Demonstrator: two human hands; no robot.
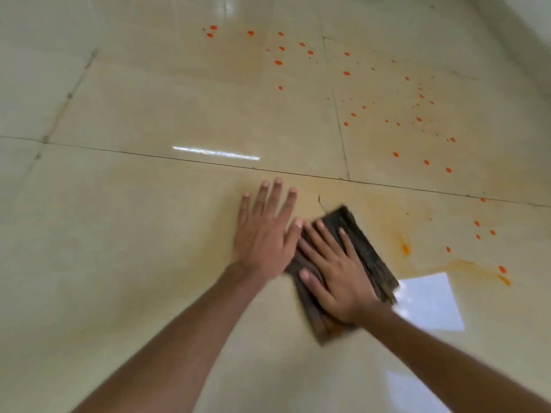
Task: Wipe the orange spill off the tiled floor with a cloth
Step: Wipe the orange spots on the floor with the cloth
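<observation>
Flat and spread, the right grip, a bare hand, pressed straight fingers down on a dark folded cloth; nothing was pinched or curled round. The left grip lay equally wide, palm down on the bare tiled floor, its thumb side touching the cloth's left edge and the right fingertips.

Head view, looking down at both forearms: the cloth sat on the floor near the middle, turned cornerwise, one corner pointing away from the person. Its long axis could not be judged, as the hands covered much of it. A pale orange smear lay just beside the cloth on its right, with more streaks near a bright patch of reflected light. Orange droplets were scattered farther off, beyond the grout line, mostly ahead and to the right. The remaining spill therefore lay right and forward of the cloth, on the right grip's side, so much wiping seemed left.
</observation>
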